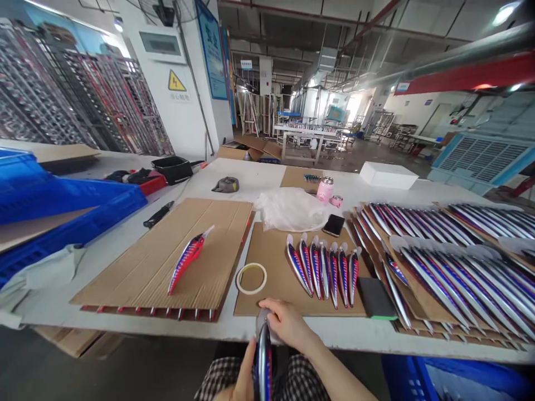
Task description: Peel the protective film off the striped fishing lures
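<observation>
A silver, blue and red fishing lure (263, 356) is held upright at the table's front edge, its clear lip toward the table. My left hand (242, 376) grips its body from the left, fingers closed around it. At the lip end, my right hand (286, 323) pinches the lure with curled fingers. Just beyond lies a roll of tape (251, 278) on a cardboard sheet (267, 250). A row of several striped lures (324, 270) rests on that sheet, lips pointing away. On the left cardboard stack (167, 250) lies a single red-bellied lure (186, 262).
Many silver lures (443, 284) lie on cardboard at the right, beside a dark block (377, 298). A phone (334, 225), plastic bag (290, 209) and pink jar (325, 189) sit farther back. Blue crates (96, 206) stand at left; a cutter (159, 214) lies near them.
</observation>
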{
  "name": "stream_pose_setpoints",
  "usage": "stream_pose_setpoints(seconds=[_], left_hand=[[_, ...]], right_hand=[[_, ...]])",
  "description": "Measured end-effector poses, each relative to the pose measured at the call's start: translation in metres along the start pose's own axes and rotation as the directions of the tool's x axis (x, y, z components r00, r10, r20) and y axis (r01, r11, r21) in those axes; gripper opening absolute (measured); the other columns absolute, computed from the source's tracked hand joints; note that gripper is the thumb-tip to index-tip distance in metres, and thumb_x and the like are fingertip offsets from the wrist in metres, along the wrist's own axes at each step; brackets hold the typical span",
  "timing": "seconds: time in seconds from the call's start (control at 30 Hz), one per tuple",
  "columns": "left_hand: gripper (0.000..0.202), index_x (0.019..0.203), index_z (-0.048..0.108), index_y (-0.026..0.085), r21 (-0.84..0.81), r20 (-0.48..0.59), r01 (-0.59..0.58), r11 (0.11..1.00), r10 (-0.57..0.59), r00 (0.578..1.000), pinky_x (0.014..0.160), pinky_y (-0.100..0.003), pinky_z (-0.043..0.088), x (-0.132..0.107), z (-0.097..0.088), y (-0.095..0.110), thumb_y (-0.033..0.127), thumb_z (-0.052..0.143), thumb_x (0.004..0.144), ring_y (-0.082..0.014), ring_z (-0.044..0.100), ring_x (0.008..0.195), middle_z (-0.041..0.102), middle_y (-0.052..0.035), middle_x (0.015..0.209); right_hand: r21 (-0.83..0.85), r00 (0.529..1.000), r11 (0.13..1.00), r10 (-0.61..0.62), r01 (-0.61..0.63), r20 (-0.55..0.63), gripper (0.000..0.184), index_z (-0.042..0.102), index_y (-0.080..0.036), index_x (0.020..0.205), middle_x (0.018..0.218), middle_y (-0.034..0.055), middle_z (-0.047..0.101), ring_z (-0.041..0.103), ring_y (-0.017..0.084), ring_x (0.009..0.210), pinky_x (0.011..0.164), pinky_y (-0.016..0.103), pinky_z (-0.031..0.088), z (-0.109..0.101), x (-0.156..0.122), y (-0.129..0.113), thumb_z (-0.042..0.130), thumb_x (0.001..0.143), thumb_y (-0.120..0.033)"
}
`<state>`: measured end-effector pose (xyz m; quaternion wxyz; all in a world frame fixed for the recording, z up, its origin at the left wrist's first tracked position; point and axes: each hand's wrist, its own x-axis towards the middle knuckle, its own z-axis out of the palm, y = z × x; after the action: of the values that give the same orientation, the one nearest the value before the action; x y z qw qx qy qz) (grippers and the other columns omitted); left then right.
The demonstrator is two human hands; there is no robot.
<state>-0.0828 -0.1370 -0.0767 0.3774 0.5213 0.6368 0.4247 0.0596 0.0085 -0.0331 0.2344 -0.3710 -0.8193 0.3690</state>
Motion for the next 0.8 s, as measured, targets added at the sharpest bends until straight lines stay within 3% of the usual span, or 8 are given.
stream_pose_setpoints(seconds=[0.07,0.17,0.23,0.3,0.4,0.53,0.67,0.8], left_hand=[[0.07,0.144,0.035,0.025,0.069,0.017,-0.076,0.995,0.075,0.997,0.06,-0.026,0.051,0.025,-0.011,0.009,0.028,0.055,0.077,-0.0156,0.059,0.054,0.057,0.0046,0.06],[0.073,0.148,0.02,0.027,0.163,0.164,-0.193,0.968,0.166,0.972,0.073,-0.025,0.049,0.071,-0.021,0.027,0.018,0.044,0.08,-0.0136,0.06,0.068,0.062,0.0028,0.082],[0.075,0.147,0.022,0.028,0.16,0.232,-0.221,0.962,0.181,0.956,0.077,-0.024,0.048,0.093,-0.022,0.036,0.013,0.043,0.076,-0.0135,0.06,0.074,0.064,0.0022,0.088],[0.075,0.144,0.03,0.026,0.154,0.287,-0.242,0.958,0.191,0.939,0.075,-0.024,0.047,0.106,-0.02,0.039,0.01,0.044,0.072,-0.014,0.06,0.072,0.063,0.0029,0.082],[0.073,0.141,0.037,0.022,0.15,0.34,-0.26,0.954,0.197,0.919,0.067,-0.022,0.045,0.114,-0.019,0.033,0.009,0.046,0.07,-0.0141,0.058,0.064,0.059,0.0044,0.07],[0.075,0.142,0.035,0.018,0.144,0.327,-0.223,0.964,0.167,0.93,0.056,-0.021,0.041,0.116,-0.018,0.022,0.009,0.048,0.068,-0.0134,0.053,0.055,0.056,0.0063,0.063],[0.074,0.146,0.024,0.018,0.108,0.204,-0.15,0.983,0.125,0.971,0.056,-0.022,0.042,0.107,-0.011,0.018,0.016,0.047,0.075,-0.0133,0.053,0.054,0.056,0.0072,0.064],[0.069,0.146,0.022,0.019,0.04,0.045,-0.103,0.994,0.101,0.994,0.069,-0.025,0.046,0.091,-0.001,0.019,0.025,0.047,0.082,-0.0148,0.058,0.064,0.059,0.0058,0.071]], right_hand=[[0.005,0.999,1.0,-0.028,0.028,0.032,0.046,0.065,-0.02,0.114,0.115,0.0063,0.07,0.064,0.022,0.107,0.095,0.032,0.046,-0.002,-0.002,-0.002,0.047,0.075,-0.004],[0.027,0.996,0.998,-0.063,0.061,0.056,0.043,0.062,-0.021,0.116,0.113,0.0058,0.069,0.064,0.021,0.104,0.092,0.03,0.046,-0.007,-0.004,-0.008,0.046,0.079,-0.005],[0.046,0.996,0.996,-0.074,0.071,0.058,0.043,0.06,-0.022,0.115,0.109,0.0037,0.069,0.064,0.019,0.101,0.09,0.026,0.046,-0.011,-0.005,-0.012,0.047,0.079,-0.004],[0.056,0.996,0.996,-0.073,0.07,0.053,0.046,0.058,-0.023,0.115,0.109,0.0022,0.069,0.063,0.017,0.101,0.089,0.023,0.045,-0.014,-0.005,-0.015,0.05,0.075,-0.001],[0.049,0.998,0.998,-0.046,0.043,0.044,0.043,0.062,-0.023,0.106,0.106,0.0012,0.068,0.063,0.017,0.1,0.088,0.022,0.045,-0.016,-0.002,-0.014,0.052,0.071,0.0],[0.027,0.998,1.0,0.0,-0.002,0.059,0.026,0.068,-0.021,0.079,0.095,-0.0009,0.07,0.067,0.016,0.086,0.077,0.02,0.047,-0.01,0.003,-0.005,0.055,0.07,-0.002],[0.028,0.997,0.999,0.027,-0.029,0.067,0.023,0.07,-0.02,0.072,0.096,-0.0008,0.07,0.067,0.014,0.079,0.071,0.019,0.046,-0.006,0.004,0.002,0.055,0.07,-0.003],[0.044,0.997,0.999,0.023,-0.026,0.067,0.021,0.069,-0.02,0.074,0.102,0.0014,0.068,0.065,0.017,0.098,0.084,0.02,0.044,-0.007,-0.001,0.003,0.055,0.073,-0.005]])
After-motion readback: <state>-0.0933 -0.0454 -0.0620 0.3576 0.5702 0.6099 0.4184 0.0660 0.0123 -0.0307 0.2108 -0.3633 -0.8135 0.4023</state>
